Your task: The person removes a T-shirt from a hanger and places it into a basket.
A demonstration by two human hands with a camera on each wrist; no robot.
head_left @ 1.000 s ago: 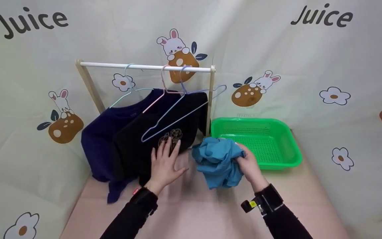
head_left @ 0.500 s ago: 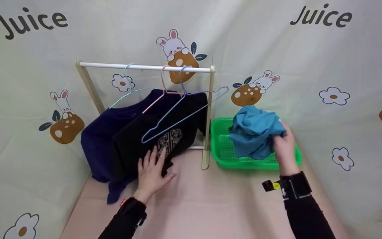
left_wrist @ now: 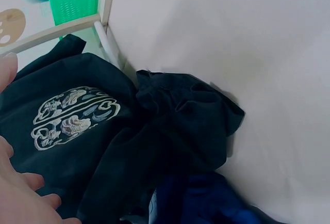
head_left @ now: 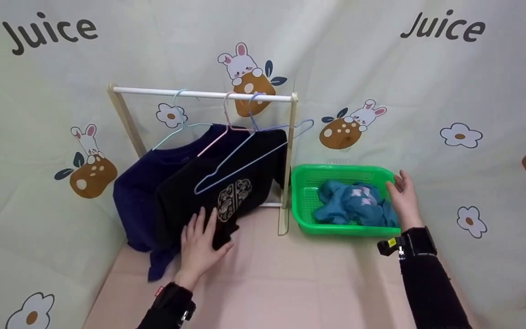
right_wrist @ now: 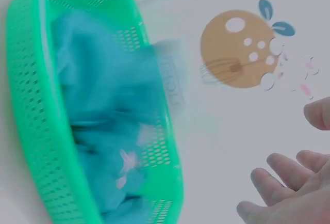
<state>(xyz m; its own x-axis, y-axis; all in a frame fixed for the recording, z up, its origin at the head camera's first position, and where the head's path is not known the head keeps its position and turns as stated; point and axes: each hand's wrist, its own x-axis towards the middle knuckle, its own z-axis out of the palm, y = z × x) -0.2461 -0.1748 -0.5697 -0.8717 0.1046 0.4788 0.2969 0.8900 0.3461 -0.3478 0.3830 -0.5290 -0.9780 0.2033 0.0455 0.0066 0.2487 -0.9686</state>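
Teal garment [head_left: 336,203], pale pink patches uppermost: in the green perforated basket [head_left: 336,230], bunched, mostly toward the right end. Blurred in the right wrist view, so its fine folds cannot be read.

Your right hand [head_left: 404,201] is raised by the basket's right end; thumb and fingers apart, loosely bent, nothing between them. The wrist view shows a gap between fingertips and cloth.

Your left hand [head_left: 199,249]: fingers nearly straight, slightly spread, in front of the embroidered black top [head_left: 190,183]. Contact with the fabric: cannot tell. Nothing gripped.

Rack: black top on the pink hanger [head_left: 228,109], navy top [head_left: 137,196] on the mint hanger [head_left: 167,138], light-blue hanger [head_left: 244,166] bare at the front.

Step in hand, as judged: placing the teal garment in the basket. To do it well, you should check that no edge drapes over the near rim, and carry your right hand clear so a fingertip does not snag a fold. Keep your left hand light near the black top; a push could swing it against the bare hanger.
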